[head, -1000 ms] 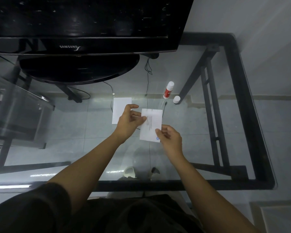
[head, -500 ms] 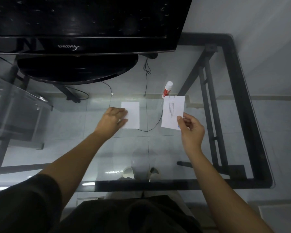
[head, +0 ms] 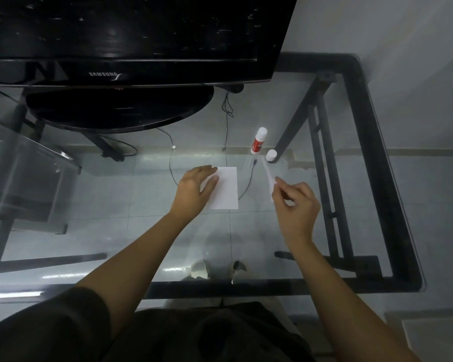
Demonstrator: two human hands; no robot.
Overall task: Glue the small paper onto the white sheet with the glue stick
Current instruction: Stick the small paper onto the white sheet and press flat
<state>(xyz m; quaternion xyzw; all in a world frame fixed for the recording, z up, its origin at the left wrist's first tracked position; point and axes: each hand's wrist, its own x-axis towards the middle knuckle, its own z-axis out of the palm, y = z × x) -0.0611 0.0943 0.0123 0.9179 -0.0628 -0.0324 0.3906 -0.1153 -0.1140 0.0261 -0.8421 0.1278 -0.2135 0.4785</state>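
A white sheet [head: 226, 188], an upright glue stick [head: 258, 141], its cap [head: 271, 155] and a television [head: 120, 111] are carried by the glass tabletop [head: 285, 286].

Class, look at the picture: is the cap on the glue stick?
No: the small white cap stands on the glass table beside the red-and-white glue stick.

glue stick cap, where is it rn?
Head view: the cap sits on the glass table, just right of the upright glue stick, beyond the right hand.
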